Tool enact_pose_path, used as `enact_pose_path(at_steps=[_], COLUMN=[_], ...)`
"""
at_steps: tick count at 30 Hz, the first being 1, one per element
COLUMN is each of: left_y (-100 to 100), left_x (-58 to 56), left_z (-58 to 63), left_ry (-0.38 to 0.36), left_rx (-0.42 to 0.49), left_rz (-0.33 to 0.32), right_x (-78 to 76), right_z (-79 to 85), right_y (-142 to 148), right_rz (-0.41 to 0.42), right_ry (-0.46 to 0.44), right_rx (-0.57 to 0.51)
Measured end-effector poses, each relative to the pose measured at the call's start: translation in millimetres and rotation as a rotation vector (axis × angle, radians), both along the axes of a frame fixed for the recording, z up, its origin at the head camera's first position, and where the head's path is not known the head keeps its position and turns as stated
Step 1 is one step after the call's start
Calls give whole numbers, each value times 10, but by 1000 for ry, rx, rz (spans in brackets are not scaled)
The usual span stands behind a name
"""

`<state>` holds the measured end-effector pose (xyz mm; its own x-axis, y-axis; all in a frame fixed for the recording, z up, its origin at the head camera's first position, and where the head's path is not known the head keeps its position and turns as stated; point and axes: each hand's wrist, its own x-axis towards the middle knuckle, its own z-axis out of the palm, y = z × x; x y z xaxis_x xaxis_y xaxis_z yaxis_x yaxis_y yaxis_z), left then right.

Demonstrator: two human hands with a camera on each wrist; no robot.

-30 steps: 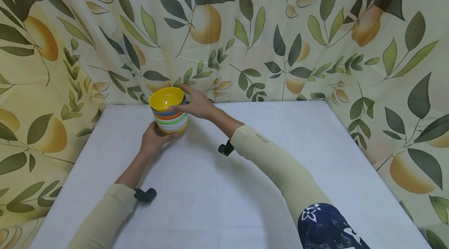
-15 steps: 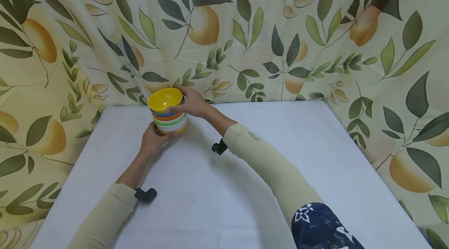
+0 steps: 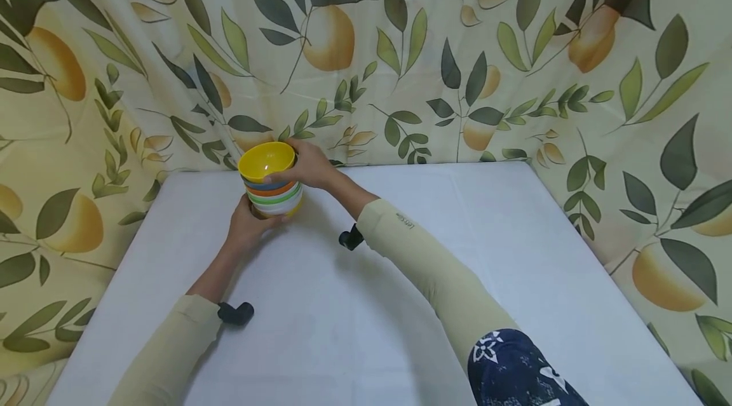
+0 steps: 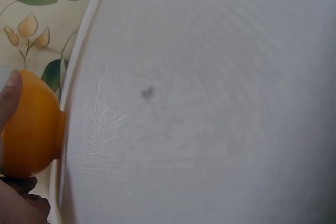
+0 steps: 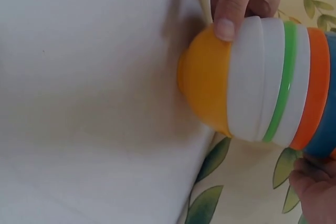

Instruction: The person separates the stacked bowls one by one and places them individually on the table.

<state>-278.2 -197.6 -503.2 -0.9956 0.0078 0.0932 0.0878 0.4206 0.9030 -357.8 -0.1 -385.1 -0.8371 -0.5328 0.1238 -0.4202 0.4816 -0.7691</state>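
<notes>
Tall stack of nested glossy bowls (image 3: 272, 192) at far left of the white cloth-covered table (image 3: 366, 304), by the far edge; long axis roughly upright, mouths up. Glossy yellow round bowl (image 3: 267, 162) on top, blue, orange and green-and-white bands below, yellow-orange rounded bowl (image 5: 203, 83) at bottom, base down. Left hand (image 3: 249, 223) grips the stack low, thumb on the bottom bowl; right hand (image 3: 309, 164) pinches near the top, thumb on near side. Can't tell if base touches table.
</notes>
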Motion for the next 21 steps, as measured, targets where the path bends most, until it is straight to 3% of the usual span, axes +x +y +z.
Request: enact_pose_path(at_steps=[10, 21], left_y=[-10, -16], left_x=[-85, -68], left_z=[-37, -30], left_ry=[30, 11], left_rx=[14, -7], left_rz=[-19, -3], right_x=[-42, -28], right_z=[5, 75], right_y=[10, 9], right_rz=[-6, -32], right_ry=[16, 40], right_rx=[-13, -84])
